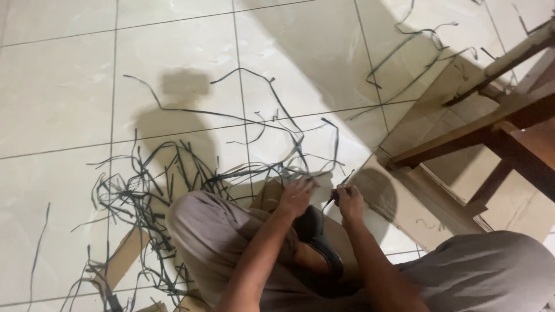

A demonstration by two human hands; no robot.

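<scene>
I sit on a tiled floor with my knees bent. My left hand point(296, 195) pinches a long dark strip point(289, 133) that curls up and away over the tiles. My right hand point(348, 201) is closed on a small dark tool point(338, 190) whose thin tip points up toward the strip. Both hands are close together above a black slipper point(317, 237) on my foot. A tangled heap of dark strips point(144, 202) lies just left of my left knee point(202, 222).
A wooden frame point(491, 121) stands at the right on flat cardboard sheets point(404, 196). More loose strips point(404, 52) trail across the tiles at the top right. A cardboard piece point(124, 257) lies under the heap at the lower left.
</scene>
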